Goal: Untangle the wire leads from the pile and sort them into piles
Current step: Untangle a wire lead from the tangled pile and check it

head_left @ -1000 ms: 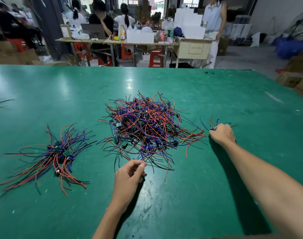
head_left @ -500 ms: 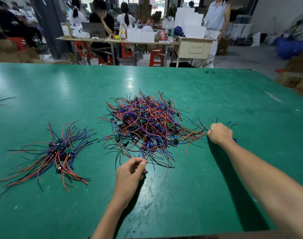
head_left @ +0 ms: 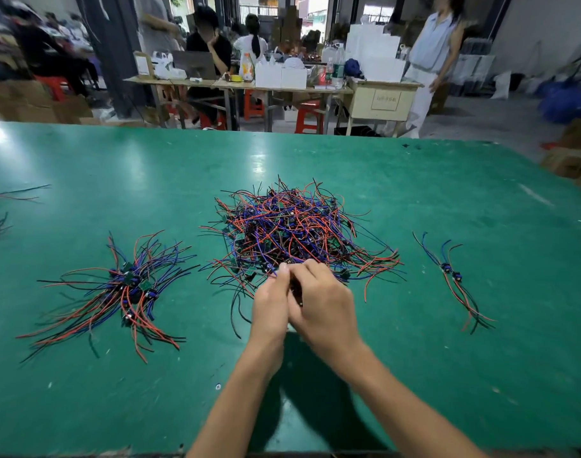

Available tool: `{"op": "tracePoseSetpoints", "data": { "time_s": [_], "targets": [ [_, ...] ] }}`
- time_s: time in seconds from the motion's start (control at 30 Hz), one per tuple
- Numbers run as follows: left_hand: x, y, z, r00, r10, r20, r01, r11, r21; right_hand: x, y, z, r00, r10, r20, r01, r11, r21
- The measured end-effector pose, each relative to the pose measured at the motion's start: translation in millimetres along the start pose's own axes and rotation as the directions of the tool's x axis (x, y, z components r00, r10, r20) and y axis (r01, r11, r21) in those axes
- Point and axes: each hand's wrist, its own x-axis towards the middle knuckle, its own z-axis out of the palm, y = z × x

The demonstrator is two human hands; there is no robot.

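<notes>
Meeting at the near edge of the tangled pile, both hands, left hand and right hand, pinch one dark lead lying toward the person.

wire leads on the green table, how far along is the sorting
Early on. Done: a sorted pile lies on the left and a much smaller one on the right. In hand: the left hand and right hand pinch leads at the near edge of the tangled pile. Left: that centre pile, by far the biggest.
</notes>
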Motion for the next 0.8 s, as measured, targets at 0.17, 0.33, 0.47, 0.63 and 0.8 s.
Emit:
{"op": "tracePoseSetpoints", "data": {
  "time_s": [0.17,0.33,0.47,0.63,0.8],
  "targets": [
    [-1,7,-24,0.998,-0.018,-0.054,0.010,0.990,-0.140,-12,-21,8,0.986,0.003,0.165,-0.033,0.983,0.178],
    [34,44,-70,0.938,0.296,-0.181,-0.206,0.895,0.395,-8,-10,6,0.992,0.102,0.070,-0.122,0.899,0.420],
    [69,82,-135,0.806,0.550,-0.218,-0.036,0.413,0.910,23,71,1,0.863,0.504,-0.020,-0.464,0.809,0.360],
    [81,79,-176,0.929,0.261,-0.263,0.241,0.113,0.964,-1,162,11,0.745,0.657,0.117,-0.646,0.754,-0.118],
    [65,55,-160,0.878,0.436,-0.198,0.175,0.093,0.980,-11,169,13,0.814,0.580,0.029,-0.578,0.814,-0.065]
  ]
}}
